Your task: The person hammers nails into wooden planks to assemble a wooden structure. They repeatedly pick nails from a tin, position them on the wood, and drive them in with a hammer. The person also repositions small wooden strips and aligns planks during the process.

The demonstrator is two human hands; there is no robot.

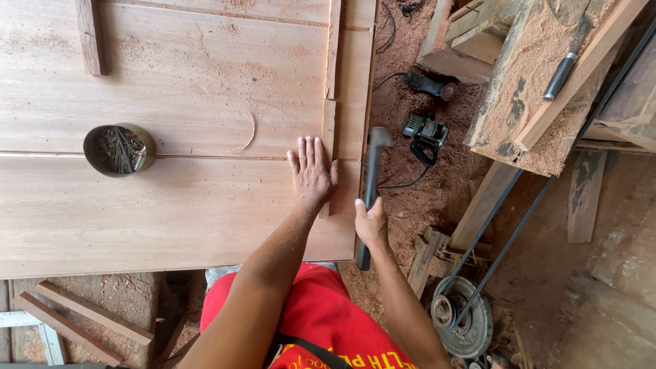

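My left hand lies flat, fingers spread and together pressing down on a thin wooden strip near the right edge of the large pale wooden panel. My right hand is closed around the dark handle of a hammer, gripped low on the shaft; the head points away from me and hangs just beside the panel's edge, level with my left fingertips. The hammer shows a black, slightly glossy handle and a dull grey metal head, its butt end projecting below my fist.

The panel is light brown, dusted with sawdust, with a groove running across it. On it, well apart from my hands to the left, stands a round metal tin of nails. On the sawdust-covered floor beyond the hammer lie two dark power tools with cables. A belt and pulley wheel sit at lower right.
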